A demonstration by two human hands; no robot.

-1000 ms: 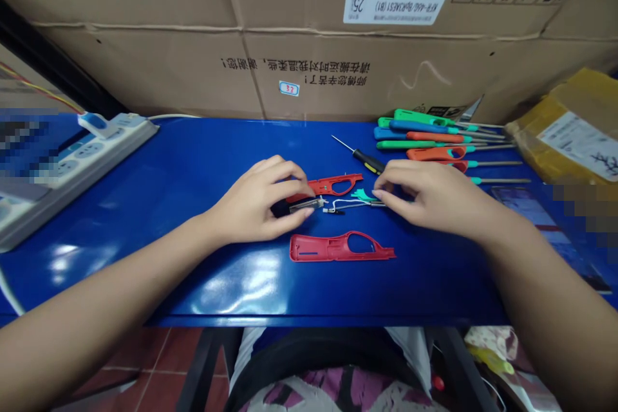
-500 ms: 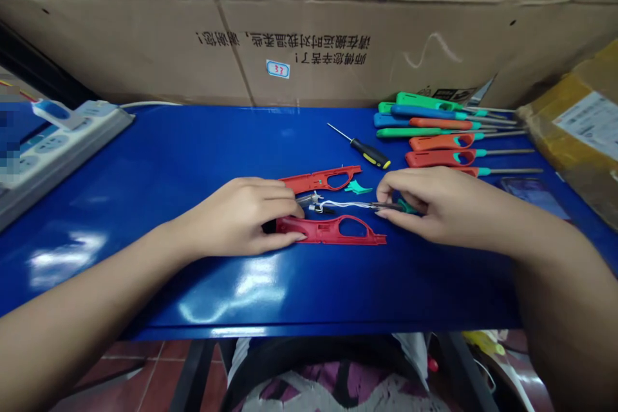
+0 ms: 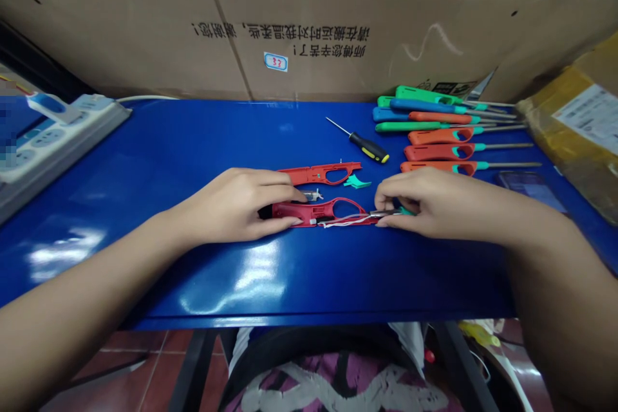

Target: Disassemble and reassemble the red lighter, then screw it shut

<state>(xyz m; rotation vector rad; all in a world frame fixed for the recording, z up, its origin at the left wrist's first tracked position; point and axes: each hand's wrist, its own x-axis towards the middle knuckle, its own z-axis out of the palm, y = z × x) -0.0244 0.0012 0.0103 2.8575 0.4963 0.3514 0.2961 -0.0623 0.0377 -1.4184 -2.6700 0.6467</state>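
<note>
My left hand (image 3: 255, 203) is closed on the rear end of a red lighter shell half (image 3: 316, 211), which lies hollow side up on the blue table. My right hand (image 3: 410, 203) pinches a metal lighter tube (image 3: 383, 213) with a teal collar at the shell's front end. White wires (image 3: 345, 222) run from the tube across the shell to a small black part. A clear-and-metal gas tank piece (image 3: 313, 195) pokes out by my left fingertips. Just beyond lie the other red shell half (image 3: 321, 174) and a teal trigger (image 3: 356, 182).
A black and yellow screwdriver (image 3: 369, 147) lies behind the parts. Several stick lighters (image 3: 437, 152) are piled at the back right, near a phone (image 3: 531, 190). A power strip (image 3: 53, 135) stands at left; a large cardboard box (image 3: 159, 51) backs the table.
The tube and its wires have come toward me over the near shell half. That half has shifted slightly away from me and left. The view has tilted down a little.
</note>
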